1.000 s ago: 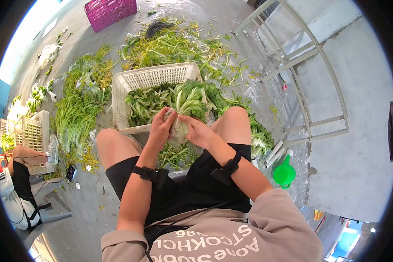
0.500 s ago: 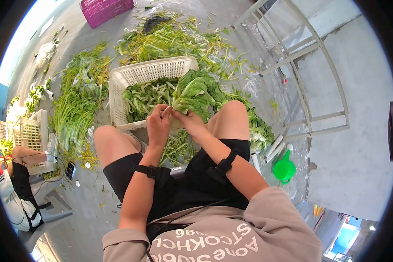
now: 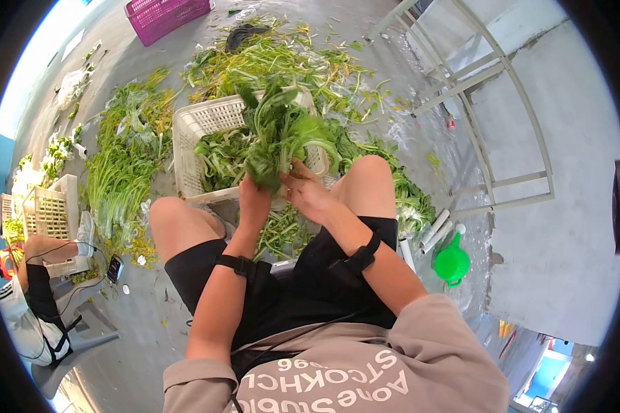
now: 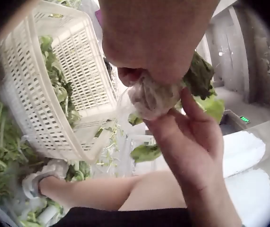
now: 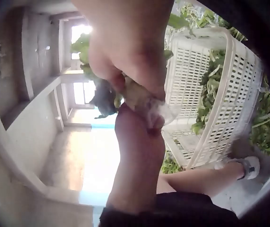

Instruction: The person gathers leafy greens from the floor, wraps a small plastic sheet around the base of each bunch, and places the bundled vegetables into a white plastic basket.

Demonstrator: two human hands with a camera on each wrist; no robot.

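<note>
Over the near side of a cream plastic crate (image 3: 220,113), both hands hold a bunch of leafy greens (image 3: 275,127). My left hand (image 3: 255,203) has its fingers curled round the base, partly hidden by leaves in the head view. Against the other side of the base, my right hand (image 3: 310,196) pinches with thumb and fingers. Clear plastic wrap (image 4: 149,101) covers the stem end between the hands in the left wrist view; in the right wrist view the crumpled wrap (image 5: 158,111) shows by the fingertips. More greens (image 3: 217,155) lie inside the crate.
Loose greens (image 3: 127,165) cover the floor left of the crate and beyond it. A purple crate (image 3: 169,17) stands at the back. To the right are white tubes (image 3: 435,233), a green container (image 3: 452,263) and a metal frame (image 3: 499,69). Another person's leg (image 3: 52,248) shows at far left.
The bunch has swung from leaning right to standing over the crate's middle, its leaves now spread and blurred. My left hand has turned and moved slightly lower, both hands keeping their hold.
</note>
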